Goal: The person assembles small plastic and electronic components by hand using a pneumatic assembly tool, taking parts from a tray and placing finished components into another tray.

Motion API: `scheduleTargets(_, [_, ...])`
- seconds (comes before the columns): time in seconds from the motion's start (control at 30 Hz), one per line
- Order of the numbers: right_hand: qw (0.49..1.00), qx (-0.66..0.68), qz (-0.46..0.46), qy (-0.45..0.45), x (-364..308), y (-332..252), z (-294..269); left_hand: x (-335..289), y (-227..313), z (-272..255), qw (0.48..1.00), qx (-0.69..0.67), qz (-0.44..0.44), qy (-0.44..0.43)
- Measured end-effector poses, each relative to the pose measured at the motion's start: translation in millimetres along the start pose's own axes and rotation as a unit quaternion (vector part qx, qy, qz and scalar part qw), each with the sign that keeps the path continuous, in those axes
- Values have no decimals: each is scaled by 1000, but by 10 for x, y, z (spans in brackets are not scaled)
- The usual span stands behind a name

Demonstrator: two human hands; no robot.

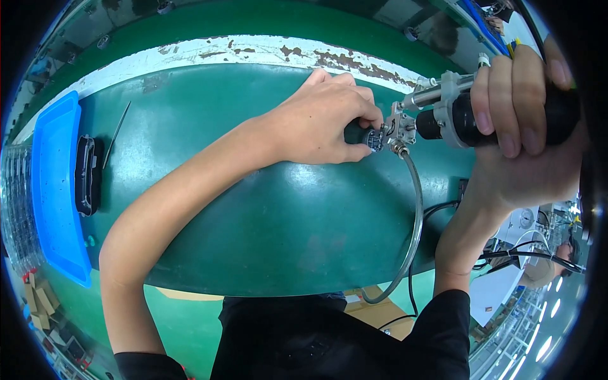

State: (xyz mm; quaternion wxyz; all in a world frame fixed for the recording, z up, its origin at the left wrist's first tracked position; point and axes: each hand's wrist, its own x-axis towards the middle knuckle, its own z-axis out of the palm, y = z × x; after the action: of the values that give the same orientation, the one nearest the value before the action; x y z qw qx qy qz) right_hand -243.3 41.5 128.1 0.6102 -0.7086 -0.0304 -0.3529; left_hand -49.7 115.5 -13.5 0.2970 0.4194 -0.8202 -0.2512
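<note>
My left hand (323,120) reaches across the green table, thumb and fingers pinched around a small dark round part (375,139) with grey detail on its face. That face is right at the metal block (401,126) on the end of a hand-held tool, and whether they touch I cannot tell. My right hand (519,111) wraps around the tool's black cylindrical body (465,119), which lies sideways with its metal end toward my left hand. From the block a clear hose (418,209) curves down toward the table's near edge. My left fingers hide most of the small part.
On the left of the table (285,234) are a blue tray (60,190), a black moulded housing (87,174) and a thin dark rod (117,134). Clear plastic trays (18,209) stand beyond them. At right are black cables (500,255) and a white box with a gauge (524,218).
</note>
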Motion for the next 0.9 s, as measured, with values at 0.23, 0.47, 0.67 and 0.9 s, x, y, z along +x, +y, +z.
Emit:
scheduleTargets(0.23, [984, -84, 8, 154, 97, -106, 399, 138, 64, -54, 1000, -14, 7, -20])
scheduleTargets(0.47, [960, -56, -2, 273, 150, 92, 670, -47, -10, -55, 1000, -6, -14, -18])
scheduleTargets(0.67, [965, -25, 7, 261, 77, 20, 693, 21, 64, -64, 1000, -11, 1, -17])
scheduleTargets(0.9, [971, -41, 4, 234, 105, -45, 680, 30, 76, -74, 1000, -6, 6, -3])
